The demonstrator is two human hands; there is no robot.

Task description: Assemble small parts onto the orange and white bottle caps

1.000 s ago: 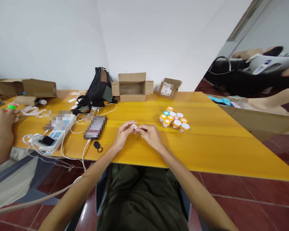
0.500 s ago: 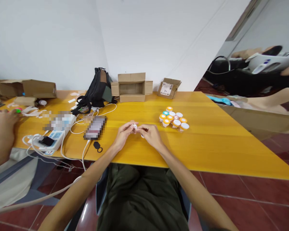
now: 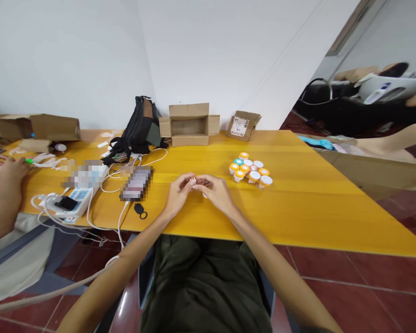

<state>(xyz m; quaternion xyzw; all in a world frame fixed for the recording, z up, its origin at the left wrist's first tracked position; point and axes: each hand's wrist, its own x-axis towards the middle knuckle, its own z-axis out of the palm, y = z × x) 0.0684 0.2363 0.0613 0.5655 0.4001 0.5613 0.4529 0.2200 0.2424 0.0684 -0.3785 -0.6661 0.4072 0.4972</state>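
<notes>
From the head camera, here we are: my left hand (image 3: 177,192) has its fingers clamped on the small pale piece (image 3: 193,182), thumb and fingertip pinching it above the yellow counter (image 3: 298,199). In comes my right hand (image 3: 215,190) from the other side, fingers curled and thumb tip right up at the same piece; whether they clamp it too or merely touch it, I cannot tell. So the piece sits right between my two sets of fingertips, partly hidden by them, and a little white bit (image 3: 204,195) peeks out under my right fingers. Over to the containers! Beyond my right hand stands a tight cluster of clear jars (image 3: 251,173), lids orange, white and one teal, contents too small to make out. Against the wall, an open cardboard box (image 3: 190,140) spreads its flaps, with a smaller labelled box (image 3: 241,127) to its right, near the wall. Far left, another cardboard box (image 3: 55,128) gapes with a touch of blue inside, and there's another person's hand (image 3: 14,173) near a green bit (image 3: 29,161). Far right, a large carton (image 3: 353,169) holds blue cloth (image 3: 317,142) and clear plastic.
</notes>
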